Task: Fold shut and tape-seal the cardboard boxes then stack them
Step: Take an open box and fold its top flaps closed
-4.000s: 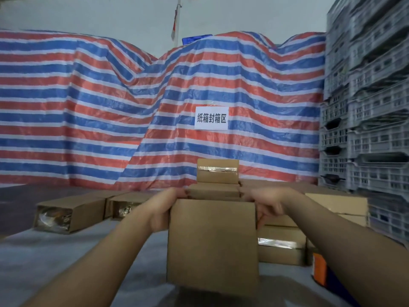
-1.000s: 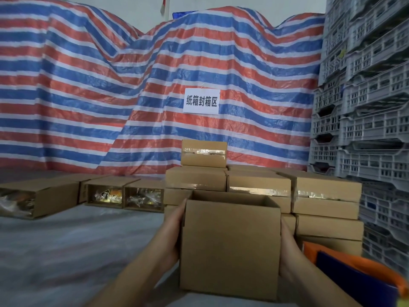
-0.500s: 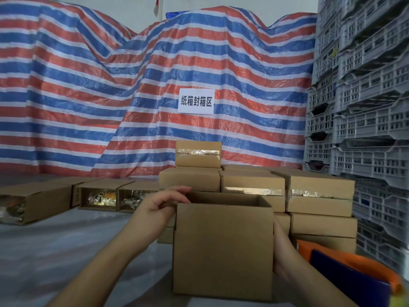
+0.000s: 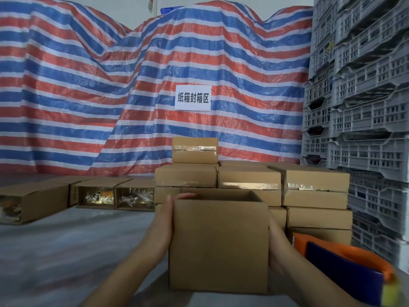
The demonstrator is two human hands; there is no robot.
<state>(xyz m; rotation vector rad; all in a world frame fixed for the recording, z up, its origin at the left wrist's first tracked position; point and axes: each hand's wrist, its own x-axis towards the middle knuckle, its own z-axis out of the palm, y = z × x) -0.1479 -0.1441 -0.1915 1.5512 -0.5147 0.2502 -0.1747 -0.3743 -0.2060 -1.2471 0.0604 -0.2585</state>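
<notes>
A brown cardboard box (image 4: 219, 244) stands upright in front of me on the table, its top unclosed. My left hand (image 4: 164, 220) lies flat against the box's left side, fingertips curling over the top corner. My right hand (image 4: 275, 247) presses the right side; its fingers are hidden behind the box. Behind it rises a stack of taped boxes (image 4: 250, 180), with one smaller sealed box (image 4: 194, 150) on top. An orange and blue tape dispenser (image 4: 345, 262) lies at the lower right.
Several unsealed boxes (image 4: 115, 193) with wrapped goods inside lie on their sides at the left on the grey table cover (image 4: 66, 244). Grey plastic crates (image 4: 363, 107) tower at the right. A striped tarp (image 4: 110, 85) with a white sign hangs behind.
My left hand dropped from the box's top edge back to its left side. The box and my right hand stayed put; the view shifted slightly.
</notes>
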